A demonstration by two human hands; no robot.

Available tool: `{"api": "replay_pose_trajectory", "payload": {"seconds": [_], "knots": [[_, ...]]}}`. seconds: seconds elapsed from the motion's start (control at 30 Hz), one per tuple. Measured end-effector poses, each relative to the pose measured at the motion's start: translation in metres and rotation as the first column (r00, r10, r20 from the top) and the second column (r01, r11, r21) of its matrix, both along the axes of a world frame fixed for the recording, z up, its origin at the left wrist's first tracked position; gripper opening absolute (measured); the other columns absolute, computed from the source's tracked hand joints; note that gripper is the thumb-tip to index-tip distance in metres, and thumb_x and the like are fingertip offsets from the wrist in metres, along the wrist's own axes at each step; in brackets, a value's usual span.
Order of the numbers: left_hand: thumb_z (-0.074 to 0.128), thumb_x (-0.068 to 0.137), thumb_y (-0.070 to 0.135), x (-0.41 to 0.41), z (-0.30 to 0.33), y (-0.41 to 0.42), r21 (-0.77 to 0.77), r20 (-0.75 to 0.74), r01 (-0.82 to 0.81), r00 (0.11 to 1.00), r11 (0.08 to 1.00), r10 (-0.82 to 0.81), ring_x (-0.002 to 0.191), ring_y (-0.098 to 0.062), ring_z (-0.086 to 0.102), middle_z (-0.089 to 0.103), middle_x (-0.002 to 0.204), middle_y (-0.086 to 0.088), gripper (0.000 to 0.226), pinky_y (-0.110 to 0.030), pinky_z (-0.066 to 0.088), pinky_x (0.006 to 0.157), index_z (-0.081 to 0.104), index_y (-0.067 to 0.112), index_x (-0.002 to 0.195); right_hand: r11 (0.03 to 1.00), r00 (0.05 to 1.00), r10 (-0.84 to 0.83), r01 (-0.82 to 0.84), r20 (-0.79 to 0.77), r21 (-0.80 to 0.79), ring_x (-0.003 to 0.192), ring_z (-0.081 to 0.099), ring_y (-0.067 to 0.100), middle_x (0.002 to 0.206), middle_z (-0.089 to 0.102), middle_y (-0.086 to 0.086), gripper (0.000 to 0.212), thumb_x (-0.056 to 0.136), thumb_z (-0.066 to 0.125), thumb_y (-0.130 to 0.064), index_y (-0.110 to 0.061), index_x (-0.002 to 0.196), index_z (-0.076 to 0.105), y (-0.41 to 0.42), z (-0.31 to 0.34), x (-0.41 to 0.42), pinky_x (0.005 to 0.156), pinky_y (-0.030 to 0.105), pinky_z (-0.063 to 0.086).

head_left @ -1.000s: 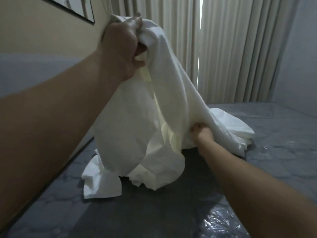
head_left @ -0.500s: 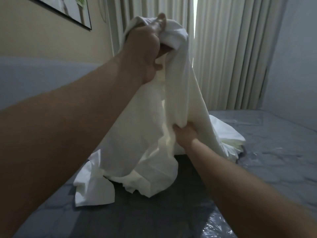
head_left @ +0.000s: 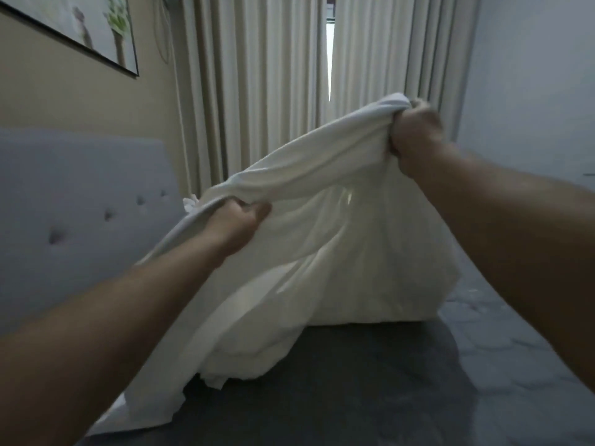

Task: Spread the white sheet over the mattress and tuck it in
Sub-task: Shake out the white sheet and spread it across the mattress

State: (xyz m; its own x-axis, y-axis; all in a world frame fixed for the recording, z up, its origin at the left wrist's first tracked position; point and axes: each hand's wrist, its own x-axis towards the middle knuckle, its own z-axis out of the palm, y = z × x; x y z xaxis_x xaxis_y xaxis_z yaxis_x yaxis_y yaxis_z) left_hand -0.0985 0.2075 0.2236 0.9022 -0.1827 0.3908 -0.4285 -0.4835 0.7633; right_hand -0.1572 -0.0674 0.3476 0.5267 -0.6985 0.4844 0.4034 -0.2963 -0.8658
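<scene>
The white sheet [head_left: 322,252] hangs bunched between my two hands above the dark grey mattress [head_left: 354,397]. My left hand [head_left: 238,220] grips a gathered fold of it low at centre left. My right hand [head_left: 415,133] grips another bunched part higher up at the right. The cloth stretches in a slanted band between the hands, and the rest drapes down in a heap onto the mattress. Its lower left corner trails toward the near left edge.
A grey tufted headboard [head_left: 64,204] stands at the left. Pale curtains [head_left: 257,91] hang behind the bed, with a thin bright gap. A framed picture [head_left: 80,24] is on the left wall and a plain wall [head_left: 531,91] is at the right.
My left hand has dropped from high up to a low grip at centre left. My right hand has risen and swung right, stretching the sheet between them. The view has turned left.
</scene>
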Motion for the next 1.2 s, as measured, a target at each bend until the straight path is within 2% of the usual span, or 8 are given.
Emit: {"api": "replay_pose_trajectory", "payload": {"seconds": [0.07,0.17,0.27,0.5,0.67,0.87,1.0,1.2], "knots": [[0.059,0.096,0.058,-0.031,-0.01,-0.039,0.197,-0.102,0.227,0.972,0.954,-0.21,0.083,-0.026,0.067,0.074,0.091,-0.01,0.053,-0.039,0.054,0.078,0.07,0.007,0.09,0.993,0.996,0.033,-0.023,0.079,-0.12,0.074,0.064,0.018,0.077,0.066,0.002,0.019,0.09,0.051,-0.026,-0.015,0.081,0.065,0.021,0.02,-0.007,0.059,0.029,0.047],[0.056,0.091,0.073,-0.065,-0.032,-0.09,0.343,-0.288,0.531,0.845,0.775,-0.451,0.108,-0.02,0.065,0.068,0.119,-0.001,0.068,-0.038,0.052,0.093,0.066,0.013,0.119,0.962,0.996,0.059,-0.04,0.064,-0.27,0.07,0.066,0.016,0.074,0.069,0.0,0.022,0.095,0.062,-0.027,-0.017,0.075,0.067,0.063,0.025,-0.011,0.057,0.032,0.053],[0.059,0.089,0.073,-0.083,-0.042,-0.12,0.235,-0.221,0.375,0.919,0.897,-0.326,0.142,-0.027,0.045,0.039,0.16,-0.008,0.098,-0.037,0.038,0.116,0.03,0.011,0.158,0.921,0.993,0.11,-0.091,0.031,-0.379,0.079,0.074,0.021,0.079,0.077,0.003,0.022,0.09,0.066,-0.023,-0.023,0.069,0.071,0.094,0.006,-0.013,0.066,0.04,0.062],[0.041,0.111,0.028,-0.043,-0.038,-0.121,-0.24,-0.224,0.103,0.962,0.965,-0.158,0.154,-0.028,0.024,0.026,0.167,-0.013,0.056,-0.025,0.013,0.115,0.026,0.001,0.159,0.881,0.978,0.197,-0.21,-0.074,-0.425,0.086,0.075,0.022,0.083,0.077,0.001,0.019,0.087,0.061,-0.011,-0.017,0.089,0.08,0.097,-0.037,-0.029,0.07,0.04,0.064],[0.036,0.112,0.035,-0.027,-0.041,-0.105,-0.21,-0.496,0.111,0.844,0.971,-0.204,0.127,-0.035,0.058,0.058,0.137,-0.022,0.05,-0.042,0.045,0.111,0.05,-0.002,0.144,0.872,0.876,0.287,-0.407,-0.387,-0.274,0.114,0.061,0.015,0.124,0.058,-0.006,0.06,0.087,0.071,-0.009,-0.021,0.144,0.055,0.061,-0.076,-0.018,0.099,0.033,0.055],[0.048,0.102,0.027,-0.003,-0.005,-0.104,-0.652,-0.492,-0.111,0.815,0.75,-0.307,0.08,-0.021,0.072,0.075,0.105,-0.008,0.024,-0.037,0.061,0.079,0.064,0.016,0.117,0.945,0.881,-0.008,-0.148,-0.473,-0.291,0.098,0.062,0.021,0.109,0.062,0.003,0.025,0.087,0.066,-0.025,-0.02,0.108,0.055,0.035,-0.222,-0.017,0.076,0.032,0.051],[0.039,0.108,0.028,0.016,0.041,-0.095,-0.766,-0.414,-0.1,0.833,0.635,-0.368,0.054,-0.015,0.071,0.072,0.067,0.0,0.028,-0.032,0.058,0.051,0.064,0.017,0.113,0.967,0.62,0.163,-0.253,-0.768,0.0,0.136,0.047,0.034,0.154,0.037,0.015,0.097,0.083,0.081,-0.047,-0.014,0.156,0.027,0.032,-0.312,-0.006,0.112,0.043,0.045],[0.039,0.109,0.031,0.022,0.084,-0.085,-0.903,-0.177,0.077,0.829,0.422,-0.53,0.064,-0.016,0.073,0.072,0.067,-0.001,0.033,-0.045,0.06,0.078,0.066,0.013,0.113,0.976,0.718,0.204,-0.093,-0.665,0.199,0.14,0.041,0.04,0.16,0.029,0.018,0.136,0.067,0.088,-0.062,-0.018,0.164,0.003,0.04,-0.335,0.054,0.108,0.046,0.047]]}}
